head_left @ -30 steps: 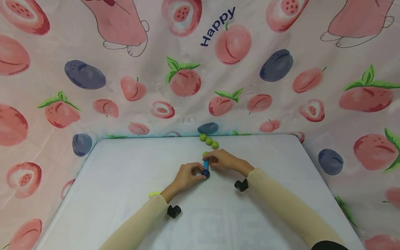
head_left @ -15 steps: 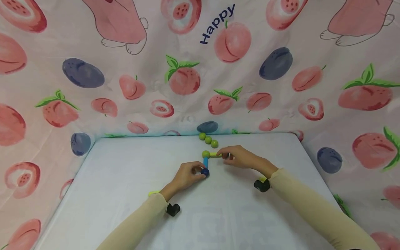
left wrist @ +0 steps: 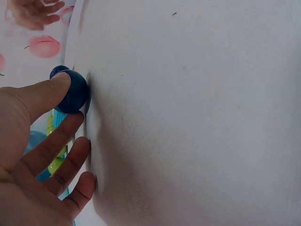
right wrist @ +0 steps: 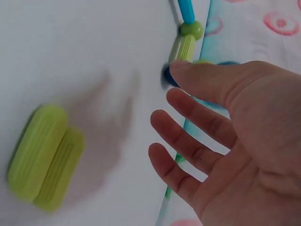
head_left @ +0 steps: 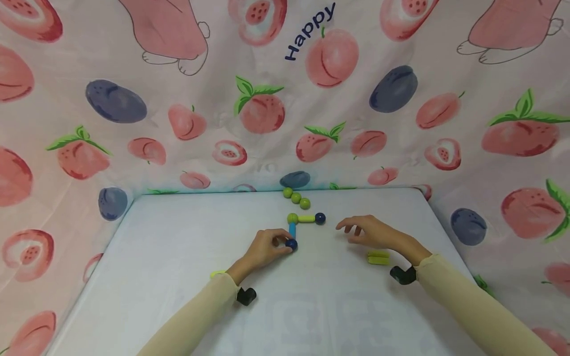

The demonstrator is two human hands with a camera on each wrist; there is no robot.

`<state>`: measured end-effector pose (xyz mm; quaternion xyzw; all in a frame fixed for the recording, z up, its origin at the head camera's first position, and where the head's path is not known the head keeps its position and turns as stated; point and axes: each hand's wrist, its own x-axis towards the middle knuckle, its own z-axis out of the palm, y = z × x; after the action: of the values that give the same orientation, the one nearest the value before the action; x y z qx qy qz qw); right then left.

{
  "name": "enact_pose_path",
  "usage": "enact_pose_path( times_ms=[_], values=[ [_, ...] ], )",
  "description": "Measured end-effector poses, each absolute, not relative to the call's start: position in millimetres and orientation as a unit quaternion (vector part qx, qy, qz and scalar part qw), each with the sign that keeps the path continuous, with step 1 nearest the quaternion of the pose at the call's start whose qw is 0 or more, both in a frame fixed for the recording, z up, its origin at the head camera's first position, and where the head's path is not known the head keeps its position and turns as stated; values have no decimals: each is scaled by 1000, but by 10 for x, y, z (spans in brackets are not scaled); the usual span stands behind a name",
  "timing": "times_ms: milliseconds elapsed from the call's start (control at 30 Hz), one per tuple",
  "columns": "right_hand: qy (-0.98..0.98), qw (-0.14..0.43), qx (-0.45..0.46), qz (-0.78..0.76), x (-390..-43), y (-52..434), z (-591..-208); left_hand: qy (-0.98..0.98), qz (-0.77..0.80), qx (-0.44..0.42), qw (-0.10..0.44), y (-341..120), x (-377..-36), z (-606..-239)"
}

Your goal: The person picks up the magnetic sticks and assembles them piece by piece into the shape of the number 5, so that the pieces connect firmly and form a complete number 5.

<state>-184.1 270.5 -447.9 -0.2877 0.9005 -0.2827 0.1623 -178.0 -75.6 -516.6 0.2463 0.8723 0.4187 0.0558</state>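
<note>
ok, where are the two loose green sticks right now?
In the head view the green sticks lie side by side on the white table, right of centre, just beside the right hand near its wrist, apart from the ball-and-stick chain.

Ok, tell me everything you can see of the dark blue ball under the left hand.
The dark blue ball is small, smooth and round, plastic by its look. It sits on the white table at the near end of a short light blue rod, which runs away to a green ball. The left hand touches it, a fingertip pressed against its side. Its underside is hidden.
</note>
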Motion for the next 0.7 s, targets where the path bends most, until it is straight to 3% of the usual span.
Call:
enact_pose_path(
  times_ms=[367,700],
  values=[
    [909,233,-223,-265,-1762,3045,-4501,873,421,241,58,-753,-1792,-5182],
    [899,277,-229,-249,-1739,3252,-4535,872,422,241,58,-759,-1797,-5181]
  ],
)
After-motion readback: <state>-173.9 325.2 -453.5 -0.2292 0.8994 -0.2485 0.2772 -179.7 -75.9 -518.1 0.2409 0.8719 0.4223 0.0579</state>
